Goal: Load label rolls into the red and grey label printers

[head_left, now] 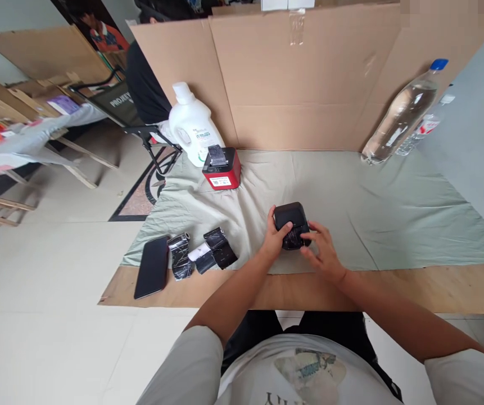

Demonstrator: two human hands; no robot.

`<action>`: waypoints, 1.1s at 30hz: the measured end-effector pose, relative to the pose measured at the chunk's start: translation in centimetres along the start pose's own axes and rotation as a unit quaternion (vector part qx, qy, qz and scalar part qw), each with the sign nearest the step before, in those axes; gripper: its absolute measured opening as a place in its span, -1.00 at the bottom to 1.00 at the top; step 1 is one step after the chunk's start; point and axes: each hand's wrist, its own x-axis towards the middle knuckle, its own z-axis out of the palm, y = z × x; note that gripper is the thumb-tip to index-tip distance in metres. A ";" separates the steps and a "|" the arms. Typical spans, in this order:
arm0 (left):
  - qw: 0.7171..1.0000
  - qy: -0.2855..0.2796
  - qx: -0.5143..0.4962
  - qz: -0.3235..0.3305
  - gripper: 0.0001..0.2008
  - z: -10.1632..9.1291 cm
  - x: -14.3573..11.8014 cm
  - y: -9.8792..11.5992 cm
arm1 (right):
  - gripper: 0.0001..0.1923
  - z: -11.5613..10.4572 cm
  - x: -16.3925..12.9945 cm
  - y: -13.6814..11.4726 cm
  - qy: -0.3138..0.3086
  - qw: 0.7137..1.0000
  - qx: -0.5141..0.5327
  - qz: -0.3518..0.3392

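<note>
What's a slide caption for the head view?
Both hands, left and right, grip a small black printer on a green cloth, rolls and phone to its left.

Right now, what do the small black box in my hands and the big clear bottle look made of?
Small black box: likely matte moulded plastic, with rounded corners and a dull sheen. Big clear bottle: probably thin glossy plastic, see-through with bright glare and a blue cap.
</note>
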 end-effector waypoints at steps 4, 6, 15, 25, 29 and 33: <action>1.000 -0.016 0.011 0.025 0.10 -0.6 0.4 -0.7 | -0.34 0.8 2.7 2.2 0.032 0.977 0.152 0.144; 0.998 -0.028 0.046 0.035 0.12 -0.8 0.5 -1.2 | -0.16 1.8 3.8 2.8 -0.010 0.960 0.219 0.177; 0.994 -0.094 0.054 -0.030 -0.16 -2.8 1.9 -1.5 | 0.03 3.2 3.2 4.0 -0.043 0.936 0.287 0.200; 0.983 -0.124 -0.017 -0.136 -0.16 -3.7 3.1 -0.5 | 0.00 2.4 4.1 4.7 -0.069 0.905 0.354 0.228; 0.982 -0.127 -0.015 -0.142 -0.15 -3.7 3.3 -0.4 | 0.00 2.4 4.2 4.7 -0.074 0.913 0.334 0.223; 0.983 -0.122 -0.007 -0.140 -0.15 -3.7 3.3 -0.4 | 0.01 2.3 4.2 4.5 -0.081 0.916 0.326 0.221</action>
